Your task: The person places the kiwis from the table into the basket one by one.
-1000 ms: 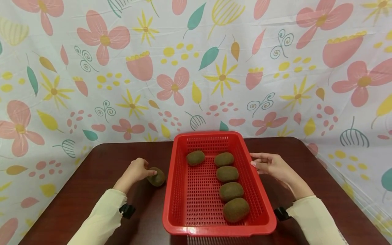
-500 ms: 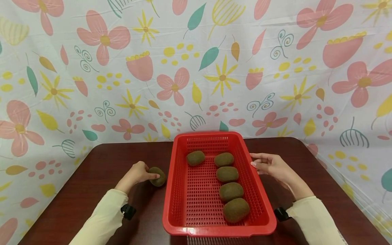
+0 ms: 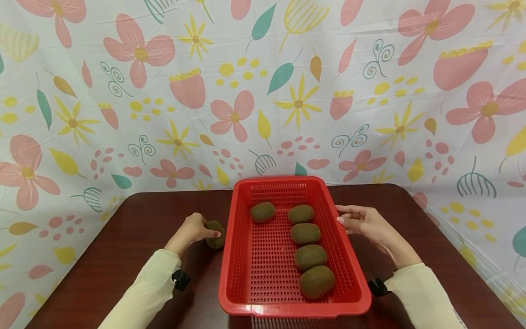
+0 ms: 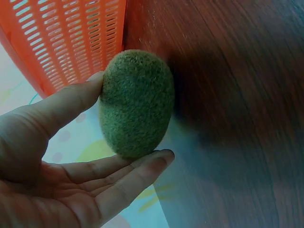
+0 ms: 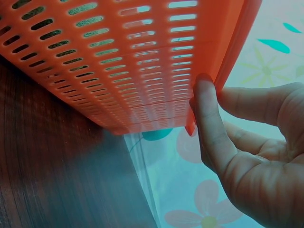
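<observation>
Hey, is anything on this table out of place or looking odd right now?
One fuzzy brown-green kiwi sits outside the red slotted plastic basket, pinched by the left hand; the other five lie inside. The right hand touches the basket's rim. Nothing looks spilled or damaged.

Clearance around the basket

The basket (image 3: 263,274) wall is blocking my left hand (image 3: 193,230) sideways; its left half is lying free beside five kiwis (image 3: 306,233).
</observation>
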The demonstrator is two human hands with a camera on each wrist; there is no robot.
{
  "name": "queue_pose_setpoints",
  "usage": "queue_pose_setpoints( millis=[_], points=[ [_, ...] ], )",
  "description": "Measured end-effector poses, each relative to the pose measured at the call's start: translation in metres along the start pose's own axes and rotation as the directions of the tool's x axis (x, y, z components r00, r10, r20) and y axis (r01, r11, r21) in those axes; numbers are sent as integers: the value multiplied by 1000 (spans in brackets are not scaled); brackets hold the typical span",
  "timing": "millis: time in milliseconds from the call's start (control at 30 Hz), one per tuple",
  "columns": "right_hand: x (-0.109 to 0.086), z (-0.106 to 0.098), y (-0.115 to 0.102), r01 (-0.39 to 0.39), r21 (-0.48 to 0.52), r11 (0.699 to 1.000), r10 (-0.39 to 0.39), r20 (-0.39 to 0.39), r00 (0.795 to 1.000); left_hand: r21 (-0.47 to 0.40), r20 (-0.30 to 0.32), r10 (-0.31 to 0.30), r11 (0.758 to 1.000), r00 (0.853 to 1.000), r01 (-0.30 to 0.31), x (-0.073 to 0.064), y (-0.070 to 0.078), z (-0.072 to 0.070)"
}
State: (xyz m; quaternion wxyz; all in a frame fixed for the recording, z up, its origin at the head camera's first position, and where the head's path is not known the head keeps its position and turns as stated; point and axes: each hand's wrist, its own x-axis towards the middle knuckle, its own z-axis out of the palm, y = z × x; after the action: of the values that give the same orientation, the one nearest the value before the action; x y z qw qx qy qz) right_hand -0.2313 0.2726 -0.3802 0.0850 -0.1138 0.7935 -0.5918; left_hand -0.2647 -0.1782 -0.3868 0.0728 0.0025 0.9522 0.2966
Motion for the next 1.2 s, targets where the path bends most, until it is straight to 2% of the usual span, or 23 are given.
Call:
queue_pose_setpoints(
  millis=[233, 367, 467, 633, 967, 1200],
  points=[
    [-1, 0, -1, -2, -2, 1000, 2, 2, 1000, 8, -2, 2, 1000, 1000, -2, 3, 3, 4],
    [0, 1, -2, -3, -4, 1000, 3, -2, 1000, -1, -4, 38, 999, 999, -38, 5, 4, 7],
    [0, 1, -2, -6, -3, 1000, 6, -2, 1000, -42, 10, 46, 998, 999, -46, 6, 5, 9],
    [-1, 0, -2, -9, -3, 1000, 9, 1, 1000, -118, 30, 27, 993, 999, -24, 7, 6, 12],
    [0, 0, -3, -5, 8, 1000, 5, -2, 1000, -145, 43, -5, 989, 999, 11, 8, 9, 9],
    [0, 0, -2, -9, -5, 1000, 9, 0, 1000, -212, 88, 31, 977, 996, -11, 9, 6, 8]
  ],
)
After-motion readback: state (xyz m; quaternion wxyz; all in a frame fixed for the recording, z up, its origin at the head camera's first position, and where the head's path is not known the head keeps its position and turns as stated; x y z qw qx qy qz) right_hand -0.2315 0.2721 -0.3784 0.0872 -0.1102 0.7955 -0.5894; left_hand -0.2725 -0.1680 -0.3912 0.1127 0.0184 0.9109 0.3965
